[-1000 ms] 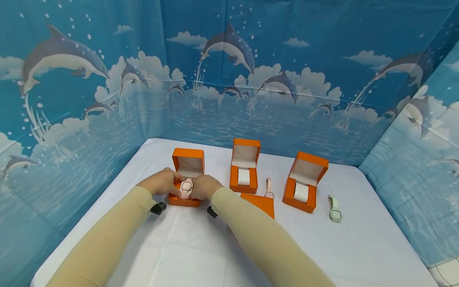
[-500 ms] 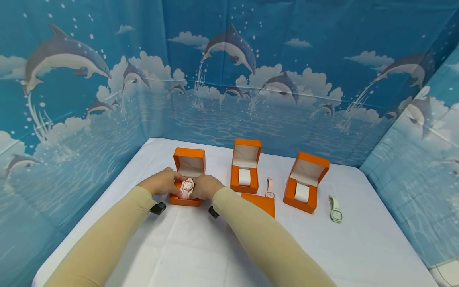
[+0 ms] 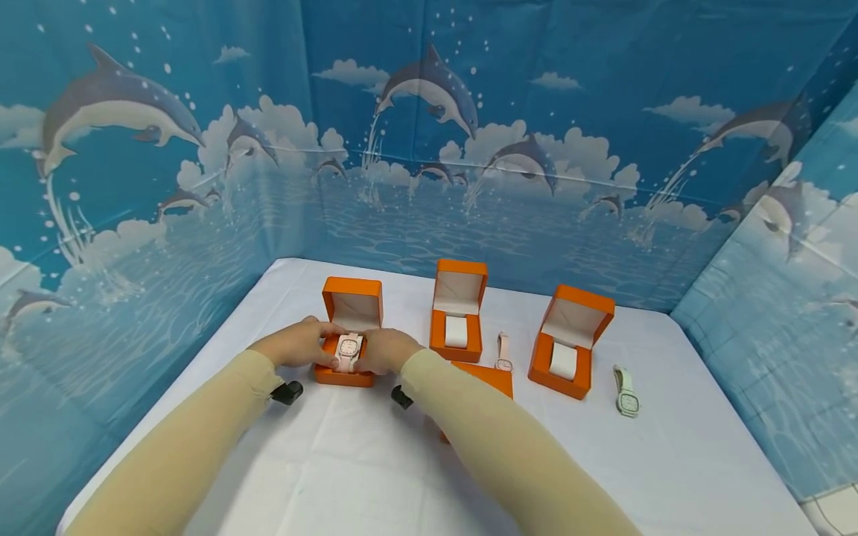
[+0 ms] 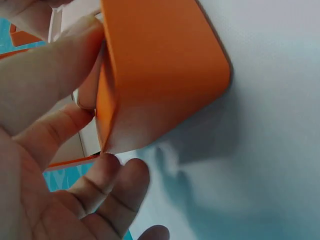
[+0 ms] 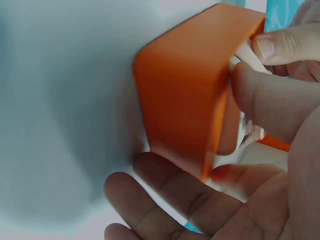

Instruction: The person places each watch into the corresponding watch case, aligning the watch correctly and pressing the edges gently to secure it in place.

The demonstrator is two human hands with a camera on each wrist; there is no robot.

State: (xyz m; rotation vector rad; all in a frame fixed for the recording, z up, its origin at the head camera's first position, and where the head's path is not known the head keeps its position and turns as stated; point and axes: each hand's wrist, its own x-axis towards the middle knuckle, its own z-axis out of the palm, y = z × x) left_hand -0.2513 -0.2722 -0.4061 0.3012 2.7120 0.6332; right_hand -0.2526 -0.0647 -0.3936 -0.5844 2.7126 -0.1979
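**Watch (image 3: 348, 350), pink strap, seated in left box (image 3: 343, 380), held by both grips**

Hold: the watch, set round its cushion (image 5: 228, 132), is pinched from the left side by the left grip (image 3: 300, 345) and from the right side by the right grip (image 3: 390, 351). At each side, thumb and forefinger are bent in over the box wall; the other fingers are seen in the wrist views, spread loosely outside it.

Handling, as judged: light; case stiff, strap soft and pliant, probably smooth enough to slide a little under bare fingertips. The dial is the part to be spared pressure. Hold is best taken at the strap's edges or the cushion's ends, with the dial left uncovered.

Materials: the case is rounded-square, with a pale dial and a rosy rim. The left box is covered in smooth orange, leather-like stuff, rounded at the corners and lined in white; its lid is raised.

Also listed: middle box (image 3: 438, 333) and right box (image 3: 561, 383), of like make, lids raised, each fitted with a plump white cushion bearing no watch. Between them is laid a second pink watch (image 3: 503, 348); a pale green watch (image 3: 626, 394) is laid beyond the right box. An orange panel (image 3: 494, 377) is partly hidden by a sleeve (image 3: 482, 439). All are carried by a white-clothed tabletop (image 3: 348, 461).
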